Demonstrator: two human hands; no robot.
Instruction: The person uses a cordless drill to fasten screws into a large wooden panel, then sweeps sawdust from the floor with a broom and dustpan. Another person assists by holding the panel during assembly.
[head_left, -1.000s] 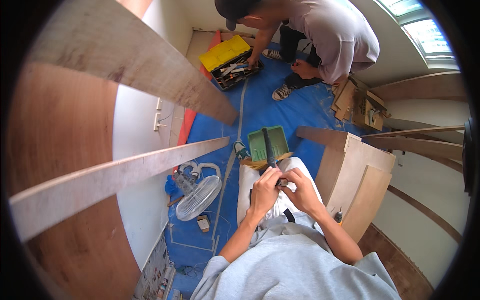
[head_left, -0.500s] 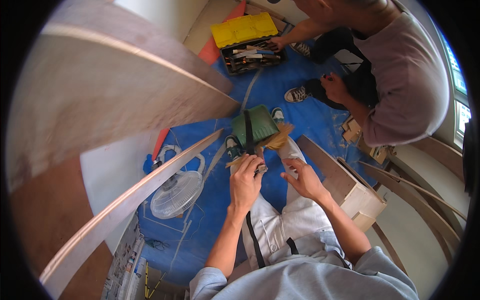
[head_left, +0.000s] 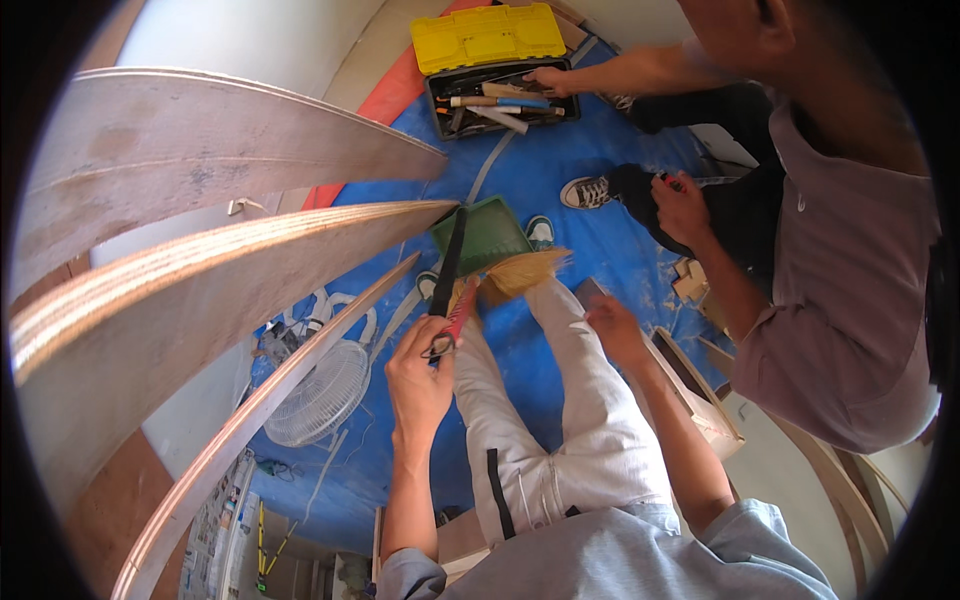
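Note:
My left hand [head_left: 418, 372] is closed around the handles of a dustpan and a hand broom, held together in front of my legs. The dustpan [head_left: 492, 238] is green with a long black handle. Straw bristles of the broom [head_left: 527, 272] spread just below the pan, and its handle is wrapped in red. Beside my right knee, my right hand [head_left: 617, 330] has its fingers bent around the end of a wooden board [head_left: 590, 293]; the fingertips are partly hidden.
Curved plywood panels [head_left: 250, 245] stand close on my left, with a white fan [head_left: 318, 395] behind them. A co-worker [head_left: 850, 290] crouches at the right, one hand in a yellow-lidded toolbox [head_left: 500, 100]. Wooden pieces [head_left: 690, 282] lie on the blue floor sheet [head_left: 520, 190].
My left hand has moved left with the dustpan and broom. My right hand has gone from hanging free to the wooden board. My view has shifted, and the co-worker appears closer.

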